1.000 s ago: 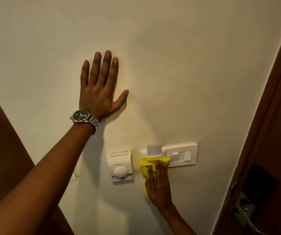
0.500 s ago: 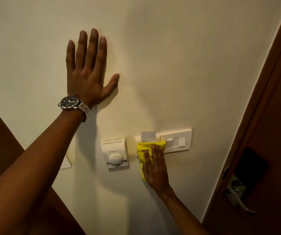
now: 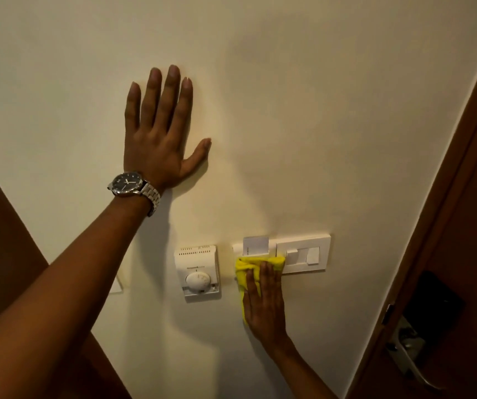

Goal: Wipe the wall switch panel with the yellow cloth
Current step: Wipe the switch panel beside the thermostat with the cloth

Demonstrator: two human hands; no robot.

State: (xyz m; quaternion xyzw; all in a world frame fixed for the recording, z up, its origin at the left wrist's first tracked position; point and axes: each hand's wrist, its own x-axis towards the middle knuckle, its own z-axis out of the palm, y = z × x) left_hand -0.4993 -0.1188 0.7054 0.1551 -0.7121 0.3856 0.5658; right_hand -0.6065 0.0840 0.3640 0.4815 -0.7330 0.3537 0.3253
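Right hand (image 3: 264, 302) flat, fingers extended, pressing cloth (image 3: 250, 267) on the left part of the panel (image 3: 303, 253), just under the card (image 3: 256, 245) in its slot; against the panel, cloth and hand sit about where they were a second ago, so the stroke has hardly advanced; only the camera view shifted; left hand (image 3: 159, 131) open, holding nothing, braced on wall (image 3: 317, 110) well above the thermostat (image 3: 198, 272); switches (image 3: 303, 256) at right look uncovered; likely wipe rightward next.
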